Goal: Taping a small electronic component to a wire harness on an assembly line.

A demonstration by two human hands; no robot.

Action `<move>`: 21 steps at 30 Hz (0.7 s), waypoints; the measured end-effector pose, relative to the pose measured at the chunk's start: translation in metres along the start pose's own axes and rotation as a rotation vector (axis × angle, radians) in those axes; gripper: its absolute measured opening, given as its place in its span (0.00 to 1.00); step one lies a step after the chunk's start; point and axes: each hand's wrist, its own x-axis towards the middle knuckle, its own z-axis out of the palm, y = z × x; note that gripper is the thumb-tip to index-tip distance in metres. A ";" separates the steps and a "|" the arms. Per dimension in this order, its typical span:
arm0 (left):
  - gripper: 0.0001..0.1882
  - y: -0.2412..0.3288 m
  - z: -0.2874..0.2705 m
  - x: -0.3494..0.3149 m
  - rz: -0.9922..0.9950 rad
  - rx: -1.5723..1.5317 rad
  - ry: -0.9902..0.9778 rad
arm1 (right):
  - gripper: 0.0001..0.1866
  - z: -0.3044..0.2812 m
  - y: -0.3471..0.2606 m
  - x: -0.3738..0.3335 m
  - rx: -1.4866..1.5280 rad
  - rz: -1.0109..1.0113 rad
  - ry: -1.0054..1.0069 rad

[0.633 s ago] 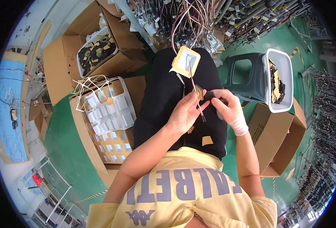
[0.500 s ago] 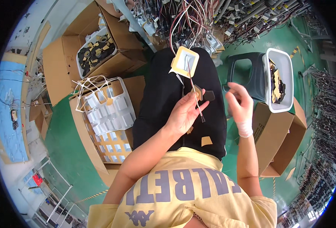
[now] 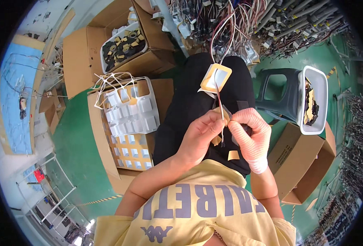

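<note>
Over my lap, my left hand (image 3: 200,133) is closed, pinching a thin cable (image 3: 219,98) and a tan-backed pad (image 3: 225,115). My right hand (image 3: 252,137), in a pale ribbed glove, meets it with thumb and fingers pinched at the pad's edge. The cable runs up through a white, square, cup-like part with a tan rim (image 3: 209,84), which lies on my thighs. Its lower end hangs below my left fingers. A dark flat piece (image 3: 242,105) shows just beyond my right fingers; whether they touch it is hidden. A tan scrap (image 3: 233,155) lies on my lap.
At the left, a carton (image 3: 77,59) holds a tub of black and tan pads; nearer, another carton (image 3: 101,143) carries white moulded trays (image 3: 134,108). A dark stool (image 3: 277,90) supports a white tub (image 3: 314,129) at the right, above an open carton (image 3: 300,164). Cable bundles (image 3: 247,24) hang ahead.
My right hand has come in from the right to meet my left and now pinches at the pad. The whole view has shifted, with the scene lying farther right and lower.
</note>
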 end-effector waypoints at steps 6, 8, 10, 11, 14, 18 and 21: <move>0.08 0.013 0.003 -0.018 0.192 0.221 0.263 | 0.03 0.009 0.001 -0.005 -0.021 0.051 0.033; 0.08 0.018 0.004 -0.026 0.161 0.250 0.210 | 0.05 0.016 0.001 -0.007 -0.211 -0.140 0.114; 0.08 0.022 0.007 -0.032 0.064 0.285 0.128 | 0.06 0.025 -0.002 -0.007 -0.326 -0.252 0.093; 0.08 0.016 0.009 -0.031 0.141 0.286 0.111 | 0.06 0.027 -0.003 -0.008 -0.349 -0.281 0.063; 0.08 0.018 0.008 -0.033 0.160 0.264 0.184 | 0.05 0.030 -0.004 -0.007 -0.274 -0.209 0.012; 0.10 0.013 -0.002 -0.028 0.021 0.066 0.250 | 0.03 0.022 -0.004 -0.007 0.029 0.084 -0.106; 0.11 0.013 -0.011 -0.024 0.017 0.001 0.214 | 0.05 0.015 0.003 -0.004 0.346 0.256 -0.177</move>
